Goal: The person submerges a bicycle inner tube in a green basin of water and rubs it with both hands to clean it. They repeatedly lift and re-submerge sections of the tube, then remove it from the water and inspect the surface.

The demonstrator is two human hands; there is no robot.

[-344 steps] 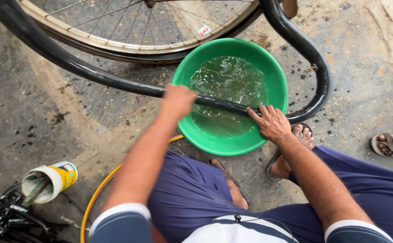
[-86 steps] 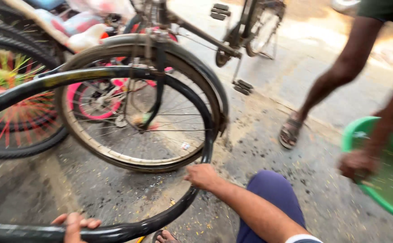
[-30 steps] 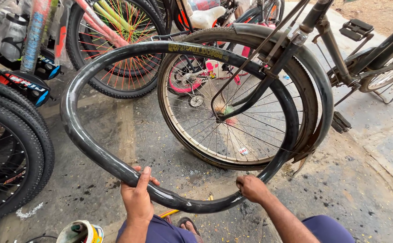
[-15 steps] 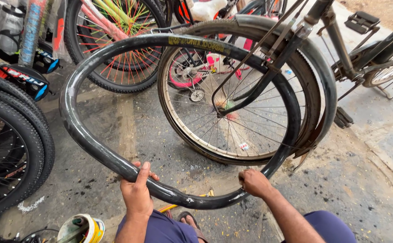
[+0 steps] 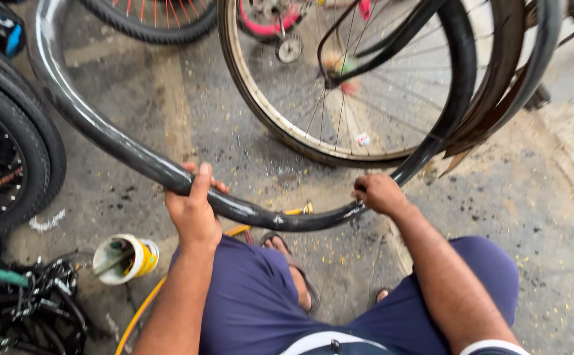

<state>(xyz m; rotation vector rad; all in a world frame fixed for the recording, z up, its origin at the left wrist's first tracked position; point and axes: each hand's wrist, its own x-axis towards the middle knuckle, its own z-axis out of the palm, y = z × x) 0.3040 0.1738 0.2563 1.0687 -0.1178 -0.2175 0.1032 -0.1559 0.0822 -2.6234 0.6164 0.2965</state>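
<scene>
Left hand, right hand grip inner tube — top cut off

Bike repair spot, roadside or open workshop, work done on the ground. Stained, gritty concrete floor. Bicycle wheel with spokes and bare rim stands close ahead, 1 more tyre at left, another wheel at top. Wet black inner tube looped across the floor area. Small tin with a brush or stick in it sits on the floor, beside a heap of black cables and parts. Yellow hose lies nearby. Person squats low among it all.
</scene>
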